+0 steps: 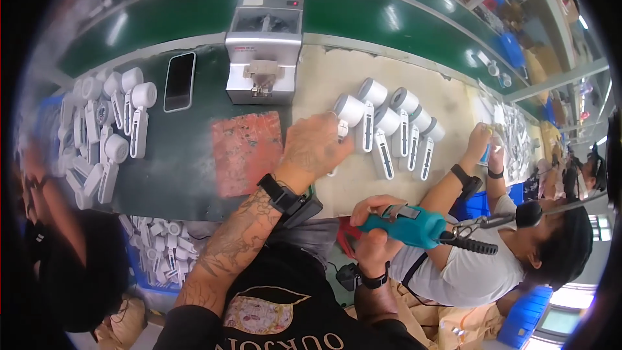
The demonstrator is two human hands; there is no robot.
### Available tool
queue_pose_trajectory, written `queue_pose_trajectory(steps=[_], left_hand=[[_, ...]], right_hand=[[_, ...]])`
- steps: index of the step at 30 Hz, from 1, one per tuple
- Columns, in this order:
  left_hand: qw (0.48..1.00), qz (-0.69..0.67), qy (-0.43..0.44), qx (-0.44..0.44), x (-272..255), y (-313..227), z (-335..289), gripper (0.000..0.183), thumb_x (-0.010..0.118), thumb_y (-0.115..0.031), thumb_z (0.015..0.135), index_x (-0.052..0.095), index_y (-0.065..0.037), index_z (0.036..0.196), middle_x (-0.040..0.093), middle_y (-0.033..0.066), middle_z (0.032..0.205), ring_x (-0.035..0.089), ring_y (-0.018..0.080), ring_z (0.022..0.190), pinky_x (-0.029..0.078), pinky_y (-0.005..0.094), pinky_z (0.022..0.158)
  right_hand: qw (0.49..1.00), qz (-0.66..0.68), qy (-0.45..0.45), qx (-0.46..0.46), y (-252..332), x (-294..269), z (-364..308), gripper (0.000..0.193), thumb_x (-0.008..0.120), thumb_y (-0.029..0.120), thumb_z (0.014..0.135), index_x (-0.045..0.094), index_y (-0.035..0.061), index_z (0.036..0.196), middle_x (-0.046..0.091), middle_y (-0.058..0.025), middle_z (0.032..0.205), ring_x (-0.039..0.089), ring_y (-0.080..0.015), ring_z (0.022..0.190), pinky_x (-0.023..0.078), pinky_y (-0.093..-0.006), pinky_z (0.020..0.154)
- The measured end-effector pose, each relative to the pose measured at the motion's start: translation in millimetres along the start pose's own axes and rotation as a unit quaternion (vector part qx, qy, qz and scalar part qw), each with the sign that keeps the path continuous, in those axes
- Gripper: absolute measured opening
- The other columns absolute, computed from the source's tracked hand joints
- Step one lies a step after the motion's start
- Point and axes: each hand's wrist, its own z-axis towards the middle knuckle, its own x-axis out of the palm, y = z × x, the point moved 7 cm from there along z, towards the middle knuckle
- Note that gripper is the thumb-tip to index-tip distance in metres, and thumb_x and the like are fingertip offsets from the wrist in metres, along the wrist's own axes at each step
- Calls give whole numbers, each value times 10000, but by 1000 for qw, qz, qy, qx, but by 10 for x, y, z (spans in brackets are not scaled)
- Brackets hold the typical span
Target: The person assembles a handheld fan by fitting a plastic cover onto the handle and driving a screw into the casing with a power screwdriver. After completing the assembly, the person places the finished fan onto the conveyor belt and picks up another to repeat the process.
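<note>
My left hand (317, 146) is closed over a white device with a round head (349, 110) and a slim handle, at the near-left end of a group of similar devices. Much of its handle is hidden under my fingers. In my right hand (372, 243) is a teal electric screwdriver (408, 226), held near the table's front edge; a coiled black cord runs from its right end. Several more white devices (382, 123) lie side by side just right of my left hand, their slotted handles toward me.
A silver screw feeder (264, 58) stands at the back, with a phone (179, 82) to its left. A worn red mat (246, 155) lies left of my hand. White devices (103, 123) are heaped at left. A co-worker (479, 253) sits close on the right.
</note>
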Motion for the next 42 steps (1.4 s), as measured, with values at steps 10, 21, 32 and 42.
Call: queue_pose_trajectory(steps=[10, 21, 32, 42], left_hand=[[988, 5, -86, 125, -1029, 417, -594, 302, 730, -216, 795, 669, -45, 1035, 663, 126, 1000, 666, 340, 920, 549, 436, 793], [977, -28, -57, 204, -900, 1070, -502, 282, 731, -274, 855, 714, -71, 1050, 636, 107, 1037, 614, 322, 1004, 482, 437, 940], [973, -20, -89, 213, -875, 1112, -676, 578, 721, -366, 854, 592, -90, 1345, 609, 66, 1149, 545, 269, 1078, 430, 440, 975], [974, -16, -100, 204, -836, 1148, -636, 574, 742, -368, 831, 608, -137, 1339, 613, 50, 1112, 562, 263, 1054, 435, 433, 948]], right_hand=[[998, 24, 42, 41, -81, 437, 262, 783, 644, 645, 903, 515, -67, 1201, 557, -95, 795, 583, -226, 730, 469, -344, 658], [980, 129, 136, -73, 98, 1430, 1317, 617, 575, 583, 979, 565, -11, 1147, 517, -43, 710, 512, -168, 645, 434, -322, 608], [979, 51, 144, -138, -370, 2171, 1798, 366, 601, 362, 1028, 601, -4, 1025, 578, -40, 708, 573, -148, 618, 450, -290, 569], [990, 13, 137, -32, -284, 1857, 1438, 420, 612, 389, 1015, 601, -30, 1048, 584, -60, 692, 571, -154, 609, 455, -290, 570]])
